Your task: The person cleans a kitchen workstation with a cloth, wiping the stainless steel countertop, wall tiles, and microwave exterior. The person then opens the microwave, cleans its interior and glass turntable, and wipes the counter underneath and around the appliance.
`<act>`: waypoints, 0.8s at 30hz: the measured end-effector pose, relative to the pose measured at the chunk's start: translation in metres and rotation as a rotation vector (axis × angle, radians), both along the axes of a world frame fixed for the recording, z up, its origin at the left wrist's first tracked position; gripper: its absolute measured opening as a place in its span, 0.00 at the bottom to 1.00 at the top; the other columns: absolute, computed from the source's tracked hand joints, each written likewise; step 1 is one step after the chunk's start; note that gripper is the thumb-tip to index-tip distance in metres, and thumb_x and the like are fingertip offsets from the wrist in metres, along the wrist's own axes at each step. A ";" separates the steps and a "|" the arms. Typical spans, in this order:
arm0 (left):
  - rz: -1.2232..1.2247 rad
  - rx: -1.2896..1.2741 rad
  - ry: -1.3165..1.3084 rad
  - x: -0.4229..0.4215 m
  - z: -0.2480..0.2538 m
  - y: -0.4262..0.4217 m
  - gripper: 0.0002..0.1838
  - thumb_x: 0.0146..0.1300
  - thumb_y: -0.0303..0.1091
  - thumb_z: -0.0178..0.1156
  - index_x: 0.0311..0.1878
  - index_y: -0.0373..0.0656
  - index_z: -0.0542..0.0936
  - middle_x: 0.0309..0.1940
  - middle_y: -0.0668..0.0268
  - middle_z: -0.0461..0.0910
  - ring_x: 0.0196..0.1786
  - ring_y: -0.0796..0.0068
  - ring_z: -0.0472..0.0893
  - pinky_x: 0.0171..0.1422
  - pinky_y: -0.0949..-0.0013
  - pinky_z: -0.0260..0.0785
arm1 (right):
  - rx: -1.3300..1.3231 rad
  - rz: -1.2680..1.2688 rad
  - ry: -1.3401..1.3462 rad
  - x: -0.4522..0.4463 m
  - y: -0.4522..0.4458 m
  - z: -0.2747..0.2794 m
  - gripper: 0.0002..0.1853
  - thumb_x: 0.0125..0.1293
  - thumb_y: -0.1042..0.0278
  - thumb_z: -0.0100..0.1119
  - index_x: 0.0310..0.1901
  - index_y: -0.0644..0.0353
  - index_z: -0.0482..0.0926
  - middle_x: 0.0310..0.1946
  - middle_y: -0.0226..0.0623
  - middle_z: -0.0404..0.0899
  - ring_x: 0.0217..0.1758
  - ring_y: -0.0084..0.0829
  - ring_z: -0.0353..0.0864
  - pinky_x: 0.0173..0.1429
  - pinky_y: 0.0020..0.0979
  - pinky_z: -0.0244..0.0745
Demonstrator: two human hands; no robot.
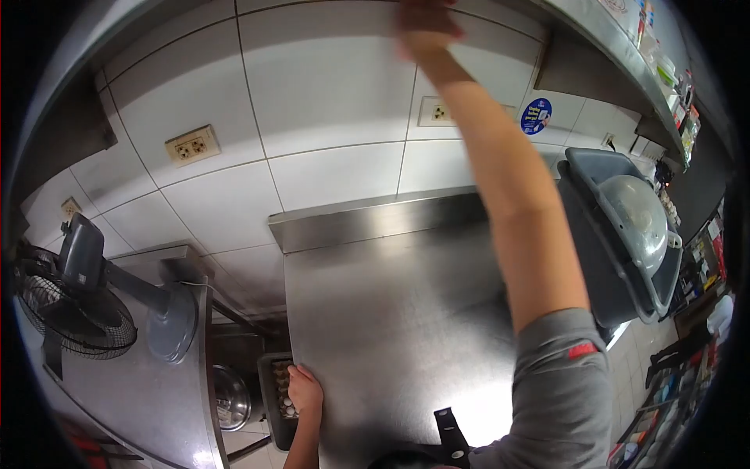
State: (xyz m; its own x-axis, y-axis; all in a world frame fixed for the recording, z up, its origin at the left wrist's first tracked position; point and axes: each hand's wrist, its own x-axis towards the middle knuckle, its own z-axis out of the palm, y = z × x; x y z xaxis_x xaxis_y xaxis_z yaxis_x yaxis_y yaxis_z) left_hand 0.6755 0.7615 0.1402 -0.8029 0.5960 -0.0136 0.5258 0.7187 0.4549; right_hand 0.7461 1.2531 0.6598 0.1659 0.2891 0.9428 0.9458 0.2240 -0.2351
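Note:
My right hand is raised high against the white tiled wall, near the shelf edge at the top. Motion blurs it, so its fingers and anything in them cannot be made out. Low at the left edge of the steel table, my left hand rests with its fingers curled, beside or over a dark tray. Egg cartons with pale eggs show in that tray, below the tabletop. Whether the fingers grip the table edge or something else is hidden.
A grey fan stands on the left counter. A metal bowl sits low between the counters. Grey tubs with a rounded translucent lid or bowl are at the right. An overhead shelf runs along the upper right.

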 end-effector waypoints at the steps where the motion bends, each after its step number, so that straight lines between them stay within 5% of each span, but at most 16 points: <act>1: 0.006 0.013 0.002 0.000 0.001 0.002 0.18 0.77 0.42 0.37 0.40 0.36 0.67 0.31 0.43 0.80 0.35 0.39 0.81 0.39 0.44 0.74 | -0.124 -0.055 -0.090 -0.036 -0.014 0.003 0.24 0.73 0.60 0.41 0.60 0.72 0.71 0.55 0.53 0.78 0.41 0.41 0.84 0.33 0.49 0.75; 2: 0.009 0.011 0.009 -0.001 -0.001 0.003 0.18 0.77 0.42 0.37 0.40 0.36 0.67 0.31 0.43 0.80 0.35 0.39 0.81 0.39 0.44 0.74 | -0.244 0.388 0.148 -0.055 -0.061 0.017 0.23 0.72 0.64 0.43 0.61 0.71 0.70 0.57 0.52 0.76 0.47 0.41 0.83 0.34 0.48 0.77; 3: 0.010 -0.002 0.004 -0.003 -0.005 0.004 0.18 0.77 0.43 0.37 0.40 0.36 0.67 0.32 0.43 0.80 0.35 0.39 0.81 0.40 0.44 0.74 | -0.129 0.221 -0.216 -0.095 -0.048 0.005 0.22 0.71 0.65 0.44 0.61 0.72 0.70 0.59 0.52 0.75 0.53 0.42 0.80 0.39 0.47 0.79; 4: 0.004 -0.019 -0.002 -0.004 -0.006 0.001 0.18 0.77 0.43 0.37 0.41 0.37 0.68 0.32 0.42 0.80 0.36 0.38 0.81 0.40 0.43 0.73 | -0.109 0.277 0.042 -0.113 -0.088 0.000 0.21 0.71 0.65 0.45 0.60 0.69 0.71 0.57 0.51 0.75 0.57 0.43 0.78 0.46 0.44 0.79; 6: -0.004 -0.014 -0.011 -0.005 -0.001 -0.002 0.19 0.77 0.44 0.37 0.41 0.37 0.68 0.32 0.42 0.80 0.36 0.38 0.80 0.40 0.42 0.73 | -0.021 -0.110 -0.463 -0.140 -0.040 -0.005 0.21 0.72 0.57 0.46 0.58 0.63 0.74 0.59 0.53 0.75 0.56 0.49 0.78 0.51 0.44 0.77; 7: -0.006 -0.008 -0.027 -0.003 0.001 -0.003 0.19 0.77 0.45 0.37 0.42 0.38 0.68 0.32 0.42 0.80 0.36 0.37 0.80 0.40 0.42 0.72 | -0.025 -0.121 -0.460 -0.111 -0.052 0.000 0.21 0.72 0.57 0.46 0.58 0.63 0.74 0.59 0.53 0.75 0.56 0.49 0.78 0.51 0.44 0.77; 9: -0.020 0.008 -0.024 -0.003 -0.003 -0.005 0.19 0.77 0.45 0.37 0.42 0.38 0.68 0.31 0.42 0.80 0.36 0.37 0.80 0.40 0.41 0.72 | 0.071 0.859 -0.334 -0.026 -0.065 0.014 0.23 0.73 0.49 0.45 0.56 0.59 0.76 0.57 0.53 0.76 0.55 0.52 0.77 0.54 0.46 0.74; 10: -0.019 0.015 -0.026 -0.005 -0.004 -0.006 0.18 0.77 0.45 0.37 0.42 0.39 0.68 0.31 0.42 0.80 0.36 0.37 0.80 0.40 0.41 0.72 | -0.137 0.651 -0.379 0.003 -0.036 0.016 0.25 0.72 0.43 0.43 0.53 0.57 0.77 0.54 0.51 0.78 0.54 0.53 0.77 0.53 0.52 0.72; 12: -0.008 0.002 -0.008 -0.004 -0.006 -0.007 0.18 0.77 0.44 0.38 0.43 0.38 0.68 0.31 0.42 0.80 0.35 0.37 0.81 0.39 0.40 0.72 | -0.240 0.208 -0.487 0.073 -0.006 0.006 0.22 0.74 0.56 0.43 0.57 0.66 0.72 0.52 0.58 0.78 0.54 0.52 0.77 0.48 0.58 0.75; 13: 0.012 -0.001 0.005 -0.003 -0.008 -0.002 0.17 0.77 0.44 0.38 0.44 0.38 0.68 0.30 0.42 0.80 0.35 0.37 0.81 0.39 0.40 0.72 | -0.047 -0.159 -0.636 0.109 -0.038 -0.010 0.23 0.72 0.64 0.44 0.61 0.73 0.68 0.50 0.61 0.78 0.51 0.51 0.79 0.47 0.55 0.78; 15: 0.026 -0.005 0.021 -0.005 -0.012 0.001 0.17 0.77 0.44 0.38 0.44 0.38 0.68 0.30 0.42 0.80 0.35 0.37 0.81 0.39 0.39 0.72 | 0.090 -0.170 -0.598 0.130 0.061 -0.015 0.27 0.68 0.66 0.47 0.64 0.75 0.64 0.54 0.62 0.75 0.52 0.50 0.79 0.47 0.50 0.80; 18: 0.018 -0.013 0.024 0.002 -0.003 0.002 0.18 0.77 0.44 0.38 0.44 0.38 0.69 0.29 0.42 0.80 0.36 0.36 0.80 0.40 0.39 0.71 | 0.099 -0.439 -0.165 0.075 0.070 -0.020 0.18 0.67 0.68 0.48 0.51 0.73 0.73 0.42 0.56 0.79 0.35 0.41 0.81 0.35 0.40 0.80; 19: 0.021 -0.007 0.019 0.002 0.002 0.002 0.18 0.77 0.44 0.38 0.44 0.38 0.69 0.29 0.42 0.80 0.36 0.35 0.80 0.39 0.39 0.71 | -0.288 0.119 -0.313 0.052 0.043 -0.011 0.18 0.63 0.60 0.55 0.49 0.62 0.81 0.52 0.51 0.79 0.55 0.45 0.80 0.46 0.51 0.80; 20: 0.011 -0.008 0.026 0.001 0.003 0.004 0.18 0.77 0.44 0.38 0.44 0.38 0.69 0.29 0.42 0.80 0.36 0.35 0.80 0.39 0.39 0.71 | 0.183 -0.271 -0.442 0.016 0.059 -0.045 0.23 0.60 0.60 0.55 0.56 0.63 0.77 0.54 0.65 0.73 0.56 0.53 0.77 0.49 0.55 0.75; 22: -0.021 0.058 -0.002 -0.002 -0.002 -0.004 0.19 0.78 0.45 0.37 0.43 0.38 0.69 0.29 0.41 0.80 0.36 0.35 0.79 0.39 0.38 0.69 | 0.362 0.557 -0.404 0.040 0.011 -0.054 0.14 0.61 0.68 0.53 0.48 0.56 0.81 0.51 0.39 0.81 0.52 0.46 0.80 0.56 0.42 0.72; 24: -0.039 0.089 -0.017 -0.004 -0.007 -0.004 0.20 0.78 0.46 0.37 0.42 0.38 0.69 0.29 0.41 0.79 0.36 0.34 0.79 0.38 0.38 0.67 | 0.112 0.848 -0.441 0.083 0.037 -0.029 0.16 0.61 0.65 0.54 0.50 0.54 0.81 0.53 0.42 0.80 0.54 0.50 0.77 0.56 0.43 0.73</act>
State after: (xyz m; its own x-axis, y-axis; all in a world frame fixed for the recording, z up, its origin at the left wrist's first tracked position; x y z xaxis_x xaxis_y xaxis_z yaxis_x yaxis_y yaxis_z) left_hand 0.6716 0.7580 0.1331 -0.7794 0.6259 0.0277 0.5440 0.6542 0.5254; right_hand 0.8288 1.2903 0.6308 -0.4331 0.0544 0.8997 0.4574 0.8733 0.1674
